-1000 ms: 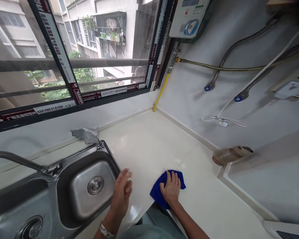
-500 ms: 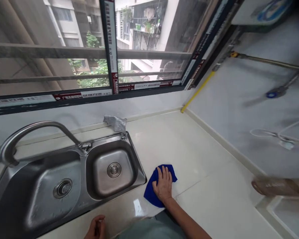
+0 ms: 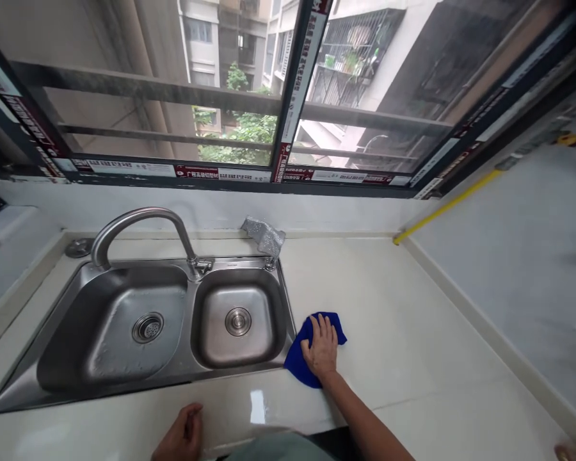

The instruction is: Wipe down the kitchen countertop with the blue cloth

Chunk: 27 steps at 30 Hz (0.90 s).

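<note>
- Resting flat on the blue cloth [image 3: 297, 360]: right hand [image 3: 322, 349], palm down, fingers slightly spread, not closed round it.
- Cloth right under that hand, on countertop [image 3: 360, 282], at front-right corner of sink [image 3: 189, 336], left tip seemingly touching the rim; long axis slants roughly toward countertop's back-right corner.
- Left hand [image 3: 181, 435] farther off, near countertop's front edge, fingers curled; can't tell how tightly.
- Cloth's middle hidden under right hand; left wrist cut off by frame.
</note>
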Each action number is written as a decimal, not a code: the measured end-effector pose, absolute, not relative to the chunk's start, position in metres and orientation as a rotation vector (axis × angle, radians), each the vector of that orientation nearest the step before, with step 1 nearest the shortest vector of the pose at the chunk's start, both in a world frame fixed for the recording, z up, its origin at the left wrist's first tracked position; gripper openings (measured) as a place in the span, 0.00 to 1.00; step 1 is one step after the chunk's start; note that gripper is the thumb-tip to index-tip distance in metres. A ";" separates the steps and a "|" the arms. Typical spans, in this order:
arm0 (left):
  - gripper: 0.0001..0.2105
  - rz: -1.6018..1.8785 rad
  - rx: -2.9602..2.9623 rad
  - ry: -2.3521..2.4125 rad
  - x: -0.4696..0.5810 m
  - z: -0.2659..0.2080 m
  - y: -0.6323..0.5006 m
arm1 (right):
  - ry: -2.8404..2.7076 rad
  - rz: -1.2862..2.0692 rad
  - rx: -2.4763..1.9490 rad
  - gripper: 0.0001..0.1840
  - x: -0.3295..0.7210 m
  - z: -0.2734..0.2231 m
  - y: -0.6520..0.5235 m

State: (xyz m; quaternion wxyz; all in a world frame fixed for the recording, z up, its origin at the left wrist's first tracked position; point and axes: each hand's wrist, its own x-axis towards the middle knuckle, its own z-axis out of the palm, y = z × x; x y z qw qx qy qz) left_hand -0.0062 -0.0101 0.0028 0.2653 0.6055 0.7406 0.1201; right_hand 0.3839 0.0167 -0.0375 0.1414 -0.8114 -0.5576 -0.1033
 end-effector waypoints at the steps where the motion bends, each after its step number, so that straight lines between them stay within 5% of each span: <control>1: 0.14 0.317 1.647 2.017 -0.006 0.003 -0.009 | -1.618 -0.298 -2.334 0.36 0.385 -0.037 0.022; 27: 0.19 0.237 1.034 2.423 0.051 0.052 -0.002 | -1.868 -0.226 -1.916 0.31 0.446 -0.043 0.187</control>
